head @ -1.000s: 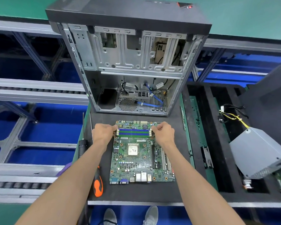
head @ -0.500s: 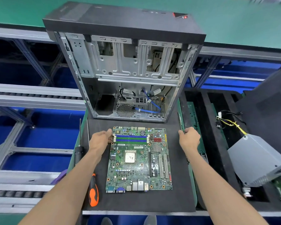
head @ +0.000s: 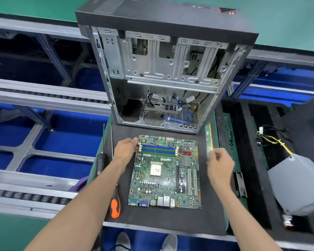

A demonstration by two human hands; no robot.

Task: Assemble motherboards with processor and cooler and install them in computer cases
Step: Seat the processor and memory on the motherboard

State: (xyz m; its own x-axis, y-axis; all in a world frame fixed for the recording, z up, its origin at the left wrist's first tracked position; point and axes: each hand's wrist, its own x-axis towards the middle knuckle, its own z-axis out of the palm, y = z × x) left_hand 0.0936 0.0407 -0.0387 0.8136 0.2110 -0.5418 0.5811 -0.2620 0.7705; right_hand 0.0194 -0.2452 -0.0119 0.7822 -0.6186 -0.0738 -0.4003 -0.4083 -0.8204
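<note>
the motherboard (head: 166,171) is laid flat in the middle of the black foam mat (head: 210,220), just in front of the open computer case (head: 163,73), which is stood upright at the far edge of the mat. the left hand (head: 125,150) is rested at the far left corner of the board, and its straight fingers are touching the board edge beside the blue and green memory slots (head: 158,150). the right hand (head: 219,163) is held over the right edge of the mat, apart from the board; its fingers are curled and a thin green memory module (head: 209,140) is pinched by them, though this part is blurred. a square silver processor (head: 155,169) is seen in the socket. the case is made of stamped grey steel with a perforated round grille. two screwdrivers, a black-handled one (head: 100,161) and an orange-handled one (head: 115,205), are laid along the left edge of the mat.
</note>
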